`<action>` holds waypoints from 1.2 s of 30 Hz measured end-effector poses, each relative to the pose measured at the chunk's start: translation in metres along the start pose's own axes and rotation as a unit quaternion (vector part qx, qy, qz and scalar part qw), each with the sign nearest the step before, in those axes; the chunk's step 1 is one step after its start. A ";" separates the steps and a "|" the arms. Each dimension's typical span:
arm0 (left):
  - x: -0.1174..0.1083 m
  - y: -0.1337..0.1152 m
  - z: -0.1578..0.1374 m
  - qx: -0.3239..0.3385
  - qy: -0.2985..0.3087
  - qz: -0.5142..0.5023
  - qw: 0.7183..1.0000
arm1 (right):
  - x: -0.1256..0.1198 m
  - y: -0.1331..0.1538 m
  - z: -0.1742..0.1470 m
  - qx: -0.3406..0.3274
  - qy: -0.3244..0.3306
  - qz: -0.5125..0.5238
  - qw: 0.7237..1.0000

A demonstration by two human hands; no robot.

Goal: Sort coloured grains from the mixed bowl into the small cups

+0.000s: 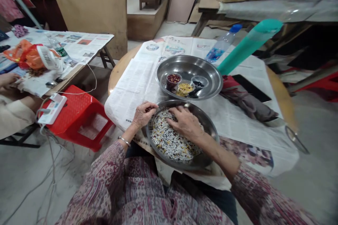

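A steel basin in front of me holds a mix of small bead-like or bean-like pieces, mostly white, with black, yellow and dark red ones among them. My left hand is curled at the basin's left rim, with small dark red pieces showing in its fingers. Over the mix, my right hand has its fingers apart, the tips touching the pieces. Just behind stands a second steel basin with three clear cups: one of dark red pieces, one of yellow, one of black.
Newspaper covers the round table. A bottle with a blue cap, a long green object, a dark umbrella-like bundle and a black tablet-like slab lie right. Left are a red stool, power strip and another person's arm.
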State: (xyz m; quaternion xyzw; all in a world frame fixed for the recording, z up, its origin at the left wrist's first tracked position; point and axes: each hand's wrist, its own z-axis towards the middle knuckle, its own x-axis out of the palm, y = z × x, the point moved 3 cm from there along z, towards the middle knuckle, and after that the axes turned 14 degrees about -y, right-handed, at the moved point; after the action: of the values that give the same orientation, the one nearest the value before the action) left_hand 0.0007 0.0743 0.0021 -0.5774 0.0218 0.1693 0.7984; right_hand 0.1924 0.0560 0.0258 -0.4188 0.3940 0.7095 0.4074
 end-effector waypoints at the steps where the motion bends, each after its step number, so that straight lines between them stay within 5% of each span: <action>1: 0.000 0.000 0.000 -0.001 0.000 -0.001 1.000 | 0.003 0.005 -0.001 -0.016 0.019 0.029 0.999; 8: 0.001 0.001 -0.001 0.009 -0.005 0.001 1.000 | -0.011 0.017 -0.035 -0.122 0.135 0.186 0.965; 14: 0.001 0.001 0.000 0.014 -0.002 -0.008 1.000 | -0.039 0.018 -0.082 -0.196 0.178 0.146 0.953; 17: 0.001 0.001 0.001 0.012 -0.001 -0.011 1.000 | -0.036 0.004 -0.078 -0.177 0.142 0.081 0.971; 23: 0.000 -0.001 0.002 0.014 -0.002 -0.015 1.000 | -0.020 -0.026 -0.048 -0.031 -0.030 0.024 0.999; 31: 0.000 -0.002 0.003 0.016 0.001 -0.007 1.000 | 0.000 0.035 -0.040 -0.071 0.034 0.206 0.975; 36: -0.001 -0.003 0.003 0.009 0.006 0.009 1.000 | -0.010 0.067 -0.033 -0.199 0.060 0.209 0.956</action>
State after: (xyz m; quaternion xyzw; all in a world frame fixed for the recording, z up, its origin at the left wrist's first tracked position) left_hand 0.0006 0.0758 0.0058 -0.5708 0.0329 0.1730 0.8020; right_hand 0.1441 0.0001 0.0385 -0.4413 0.3473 0.8165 0.1342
